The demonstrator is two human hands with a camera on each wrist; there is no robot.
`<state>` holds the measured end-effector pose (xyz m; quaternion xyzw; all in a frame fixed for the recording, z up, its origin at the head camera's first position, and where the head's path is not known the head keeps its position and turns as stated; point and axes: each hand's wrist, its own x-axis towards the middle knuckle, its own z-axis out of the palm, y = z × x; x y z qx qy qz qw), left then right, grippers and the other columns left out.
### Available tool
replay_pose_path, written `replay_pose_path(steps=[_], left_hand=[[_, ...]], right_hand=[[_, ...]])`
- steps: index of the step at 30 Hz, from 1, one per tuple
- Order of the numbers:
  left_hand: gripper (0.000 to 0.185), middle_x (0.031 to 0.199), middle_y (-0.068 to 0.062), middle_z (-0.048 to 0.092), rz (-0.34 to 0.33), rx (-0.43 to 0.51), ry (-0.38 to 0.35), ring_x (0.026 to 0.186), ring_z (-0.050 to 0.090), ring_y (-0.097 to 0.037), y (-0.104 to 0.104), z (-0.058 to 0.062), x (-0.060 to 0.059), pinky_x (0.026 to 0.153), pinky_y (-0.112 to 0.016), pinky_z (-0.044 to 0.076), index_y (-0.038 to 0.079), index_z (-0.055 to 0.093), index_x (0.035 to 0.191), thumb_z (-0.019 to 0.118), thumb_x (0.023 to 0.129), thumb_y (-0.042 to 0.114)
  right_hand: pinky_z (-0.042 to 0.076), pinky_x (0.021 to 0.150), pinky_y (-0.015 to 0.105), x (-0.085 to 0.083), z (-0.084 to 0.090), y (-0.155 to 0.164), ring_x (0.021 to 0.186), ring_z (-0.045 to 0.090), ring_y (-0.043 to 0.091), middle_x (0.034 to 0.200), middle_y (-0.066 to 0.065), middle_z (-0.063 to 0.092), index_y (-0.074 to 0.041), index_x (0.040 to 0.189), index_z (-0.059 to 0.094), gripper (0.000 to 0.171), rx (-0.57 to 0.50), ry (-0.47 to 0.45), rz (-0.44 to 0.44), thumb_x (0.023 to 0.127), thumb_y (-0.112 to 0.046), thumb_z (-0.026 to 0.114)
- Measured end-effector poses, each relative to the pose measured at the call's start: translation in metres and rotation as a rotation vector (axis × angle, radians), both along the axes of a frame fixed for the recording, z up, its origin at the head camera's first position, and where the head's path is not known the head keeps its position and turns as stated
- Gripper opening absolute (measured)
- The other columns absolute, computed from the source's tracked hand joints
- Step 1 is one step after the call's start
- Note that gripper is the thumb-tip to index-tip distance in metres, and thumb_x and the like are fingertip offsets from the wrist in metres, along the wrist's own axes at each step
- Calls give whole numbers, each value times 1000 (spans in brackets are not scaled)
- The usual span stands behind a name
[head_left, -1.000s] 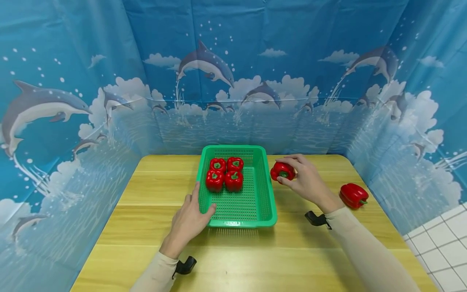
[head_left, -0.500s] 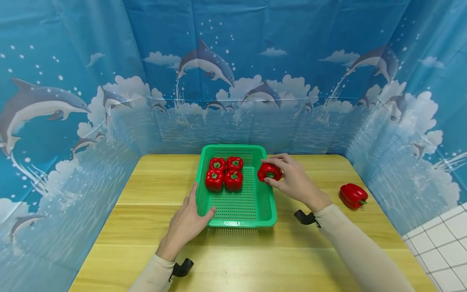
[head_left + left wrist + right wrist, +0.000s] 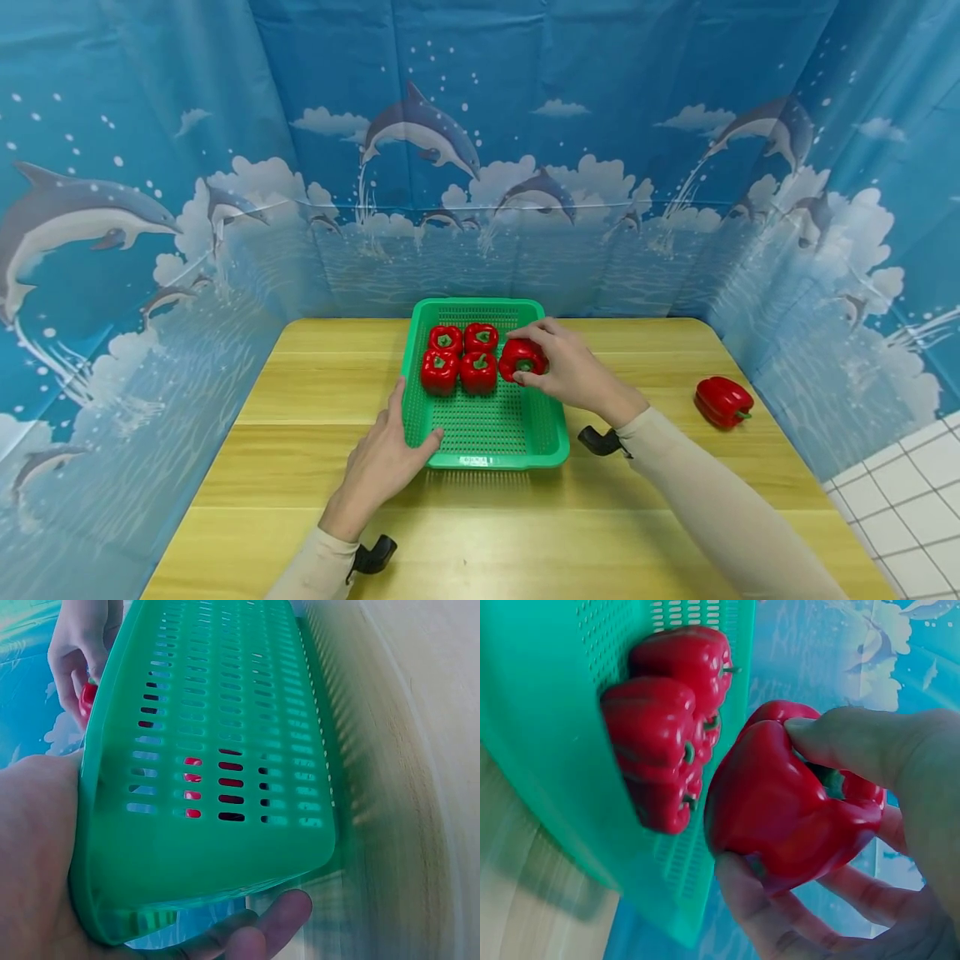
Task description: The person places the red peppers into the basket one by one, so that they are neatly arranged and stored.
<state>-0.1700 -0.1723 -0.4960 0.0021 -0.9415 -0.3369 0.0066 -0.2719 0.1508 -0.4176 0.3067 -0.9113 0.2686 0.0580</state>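
Note:
My right hand (image 3: 573, 368) holds a glossy red bell pepper (image 3: 512, 360) over the right half of a green plastic basket (image 3: 551, 454). Thumb and fingers grip it from opposite sides in the right wrist view. Left of it, several red bell peppers (image 3: 439, 375) stand grouped inside the basket, stems up. At the basket's near left corner is my left hand (image 3: 381, 460), its thumb over the rim and its fingers along the outer side. Seen from the left wrist, fingertips (image 3: 289, 911) show past the corner, and red shows through the wall's slots.
Another red bell pepper (image 3: 723, 402) lies on its side at the right of the wooden table (image 3: 465, 542). Behind the table and along both sides hangs a blue dolphin-print curtain (image 3: 465, 250). White tiles (image 3: 911, 483) show at the lower right.
My right hand has carried its pepper leftward, from beside the basket across the right rim to over the inside. My left hand stays at the near left corner.

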Motion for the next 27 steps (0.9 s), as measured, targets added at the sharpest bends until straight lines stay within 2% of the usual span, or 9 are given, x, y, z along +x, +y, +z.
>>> replay_pose_path(steps=[4, 11, 19, 25, 27], left_hand=[[113, 166, -34, 61, 1, 2, 12, 78, 70, -31, -1, -2, 0, 52, -40, 47, 22, 11, 190, 77, 106, 57], [111, 167, -34, 61, 2, 0, 15, 95, 79, -42, -1, -3, 0, 55, -40, 49, 22, 12, 190, 77, 107, 57], [109, 164, -33, 64, -4, -6, 31, 109, 81, -49, -1, -3, 0, 64, -47, 59, 20, 14, 189, 77, 107, 55], [109, 163, -32, 65, -7, -4, 25, 107, 81, -48, -2, -4, 0, 64, -46, 58, 21, 14, 189, 77, 108, 55], [109, 163, -32, 65, -6, -6, 30, 109, 81, -49, -2, -5, -1, 66, -48, 60, 20, 14, 189, 77, 108, 56]], right_hand=[[66, 88, 42, -3, -2, -10, 108, 74, 23, 148, 14, 69, -13, 159, 68, 62, 12, -45, 24, 103, -24, 92], [64, 104, 54, -5, -3, -26, 128, 68, 32, 155, 14, 67, -13, 161, 67, 62, 26, -105, 58, 105, -27, 90], [60, 88, 41, -10, -7, -40, 105, 65, 21, 153, 12, 68, -12, 159, 69, 61, 62, -144, 80, 104, -29, 91], [59, 84, 39, -11, -11, -49, 99, 63, 21, 140, 10, 71, -12, 155, 70, 60, 59, -184, 106, 103, -30, 93], [60, 89, 40, -12, -13, -53, 106, 66, 21, 141, 8, 72, -13, 153, 70, 59, 65, -189, 117, 102, -31, 94]])
